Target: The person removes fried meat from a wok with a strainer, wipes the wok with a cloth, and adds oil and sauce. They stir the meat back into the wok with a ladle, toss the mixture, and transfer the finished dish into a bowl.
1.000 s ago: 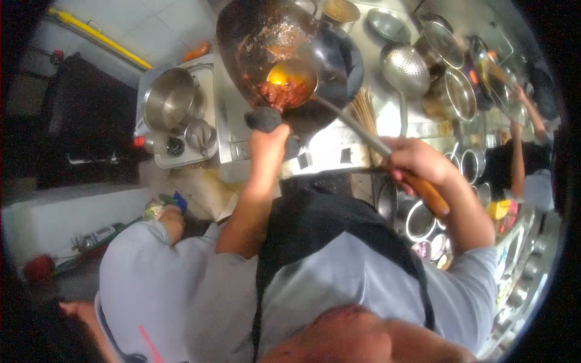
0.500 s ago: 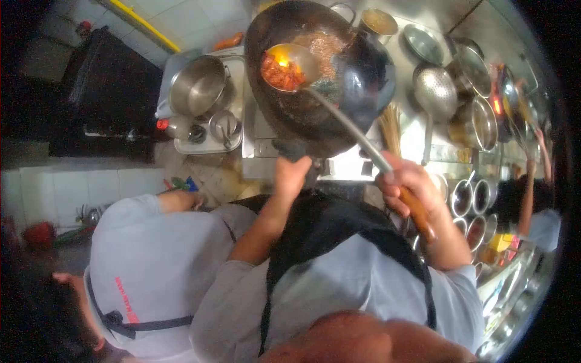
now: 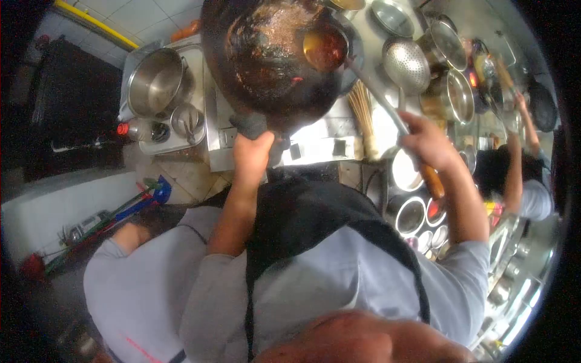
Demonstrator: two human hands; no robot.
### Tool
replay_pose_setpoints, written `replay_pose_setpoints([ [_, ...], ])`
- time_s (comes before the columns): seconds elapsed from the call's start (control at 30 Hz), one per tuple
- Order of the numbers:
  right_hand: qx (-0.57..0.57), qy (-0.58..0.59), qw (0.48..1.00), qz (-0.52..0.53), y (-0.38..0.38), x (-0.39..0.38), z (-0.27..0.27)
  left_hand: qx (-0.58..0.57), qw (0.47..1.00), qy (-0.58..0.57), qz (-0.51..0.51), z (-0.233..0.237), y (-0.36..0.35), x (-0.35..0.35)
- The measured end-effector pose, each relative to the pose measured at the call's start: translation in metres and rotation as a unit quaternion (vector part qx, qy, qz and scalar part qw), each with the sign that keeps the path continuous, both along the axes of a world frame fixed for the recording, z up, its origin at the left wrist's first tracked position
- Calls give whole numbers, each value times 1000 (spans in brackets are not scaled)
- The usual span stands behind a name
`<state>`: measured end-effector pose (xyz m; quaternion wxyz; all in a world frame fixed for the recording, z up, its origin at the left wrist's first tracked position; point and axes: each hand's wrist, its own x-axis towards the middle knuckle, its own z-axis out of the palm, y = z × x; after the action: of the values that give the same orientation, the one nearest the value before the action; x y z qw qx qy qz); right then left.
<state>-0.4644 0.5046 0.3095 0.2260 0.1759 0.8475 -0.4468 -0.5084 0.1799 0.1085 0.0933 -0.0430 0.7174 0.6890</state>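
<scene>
A large dark wok (image 3: pixel 302 109) stands at the top of the view, with browned residue and a little glossy liquid inside. My left hand (image 3: pixel 253 154) is closed round its handle, with a dark cloth (image 3: pixel 248 126) at the grip. In my right hand (image 3: pixel 426 142) is a long metal ladle (image 3: pixel 382 97) with a wooden handle end. The ladle's bowl lies over the right side of the wok's inside and shows a reddish-brown content, too blurred to name. A small red bit lies on the wok below the bowl.
Left of the wok, a steel pot (image 3: pixel 156 81) and a red-capped bottle (image 3: pixel 138 129) sit by a tray. To the right are a bamboo brush (image 3: pixel 362 115), a perforated skimmer (image 3: pixel 407 65) and several containers. One co-worker (image 3: pixel 139 284) is close at my left; another person's arm (image 3: pixel 514 175) shows at far right.
The ladle's bowl has moved from the wok's left side to its right side. Its orange-red pieces no longer show clearly. The view has shifted, and the left co-worker has leaned lower.
</scene>
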Motion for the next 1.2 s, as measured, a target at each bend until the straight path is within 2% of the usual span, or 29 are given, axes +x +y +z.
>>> replay_pose_setpoints([
  [0.07, 36, -123, 991, 28, -17, -6, 18, -43, 998, 40, -4, 24, 7, -1],
  [0.13, 33, -85, 994, 64, -17, -2, 15, -88, 993, 79, -5, 26, 7, -2],
  [0.2, -117, -171, 977, -40, -33, 2, 38, -198, 975, 97, -16, 18, 5, -4],
  [0.23, -136, -206, 968, -36, -35, 3, 37, -201, 975, 98, -14, 28, 6, -4],
  [0.3, -226, -226, 946, -49, -46, 9, 47, -123, 991, 52, 12, 61, 10, 2],
  [0.33, -272, -231, 932, -59, -50, 12, 47, -127, 990, 54, 16, 69, 10, 3],
  [0.4, -397, -202, 892, -78, -54, 19, 35, -131, 991, -25, 23, 85, 11, 4],
  [0.43, -425, -183, 882, -84, -59, 20, 26, -144, 970, -181, 82, 133, 23, 1],
  [0.5, -452, -161, 873, -91, -68, 19, 0, -100, 967, -211, 102, 118, 17, 3],
  [0.57, -591, -144, 786, -116, -72, 20, -35, -49, 963, -242, 107, 84, 14, 9],
  [0.6, -660, -151, 729, -104, -76, 18, -51, 51, 968, -202, 139, 61, 13, 13],
  [0.63, -660, -135, 730, -115, -78, 16, -48, 149, 960, -162, 172, 59, 12, 12],
  [0.67, -660, -121, 731, -126, -79, 15, -45, 150, 960, -164, 172, 59, 8, 11],
  [0.73, -570, -81, 806, -134, -61, 8, -38, 75, 984, -121, 107, 68, -3, 10],
  [0.77, -423, -62, 894, -135, -60, 1, -14, 76, 983, -123, 111, 62, -10, 9],
  [0.83, -256, -25, 960, -114, -55, -13, 0, 15, 996, -78, 45, 39, -21, 7],
  [0.87, -153, -13, 984, -86, -52, -20, 6, 16, 996, -77, 48, 31, -24, 6],
  [0.9, -153, -12, 985, -84, -48, -24, 3, -62, 997, -46, 17, 22, -27, 5],
  [0.93, -75, -12, 996, -52, -44, -27, -3, -140, 990, -14, -14, 26, -28, 3],
  [0.97, 2, -11, 1000, -20, -43, -30, -6, -139, 990, -13, -13, 32, -27, 4],
  [1.03, 17, -21, 1000, 7, -48, -33, -9, -103, 990, 90, 14, 57, -17, 11],
  [1.07, 32, -32, 998, 34, -52, -34, -9, -103, 991, 90, 13, 78, -11, 9],
  [1.13, -6, -36, 999, 25, -72, -36, 12, -196, 979, 14, 57, 111, -2, 6],
  [1.2, -176, -127, 976, -9, -91, -33, 36, -162, 985, -5, 61, 105, -5, 6],
])
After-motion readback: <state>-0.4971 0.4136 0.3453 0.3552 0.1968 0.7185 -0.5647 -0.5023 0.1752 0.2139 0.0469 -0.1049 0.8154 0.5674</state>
